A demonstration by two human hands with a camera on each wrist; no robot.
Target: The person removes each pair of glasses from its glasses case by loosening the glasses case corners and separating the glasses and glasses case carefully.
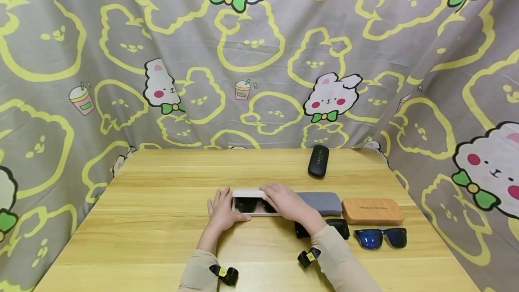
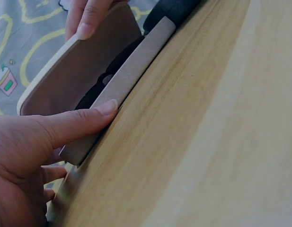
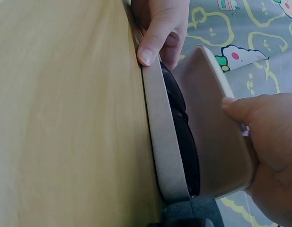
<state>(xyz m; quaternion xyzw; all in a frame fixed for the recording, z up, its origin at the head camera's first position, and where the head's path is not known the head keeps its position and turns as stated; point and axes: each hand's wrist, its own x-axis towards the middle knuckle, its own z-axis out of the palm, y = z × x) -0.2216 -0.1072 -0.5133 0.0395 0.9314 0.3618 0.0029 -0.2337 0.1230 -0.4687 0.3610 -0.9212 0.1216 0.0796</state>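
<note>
Here at the middle of the tabletop (image 1: 134, 224), well in from the back edge and from both side edges, sits a pale glasses case (image 3: 167, 137) with its lid (image 1: 247, 192) tilted up, hinge side toward the back edge. The left hand (image 1: 222, 214) has the case by its left end, thumb laid flat along the front wall, the other fingers spread round behind that end. And the right hand (image 1: 285, 199) is gripping the lid toward its right end, thumb on the rim, the rest of the fingers over the outer face. Inside, under the raised lid, dark sunglasses (image 1: 246, 204) lie in the case, lenses showing through the gap. Right beside the case, toward the right edge, there's a grey-blue case (image 1: 324, 204), partly behind the right hand, and next along a tan case (image 1: 373, 212) with lettering on top. In front of those, a black pair of glasses (image 1: 338, 228) is half covered by the right wrist, and blue-lensed sunglasses (image 1: 381, 238) rest nearer the right edge. Up by the back edge, toward the back right corner, lies a black case (image 1: 318, 161), lengthwise to the room. Behind it all hangs a grey cloth (image 1: 275, 80) printed with yellow outlines and white rabbits.
</note>
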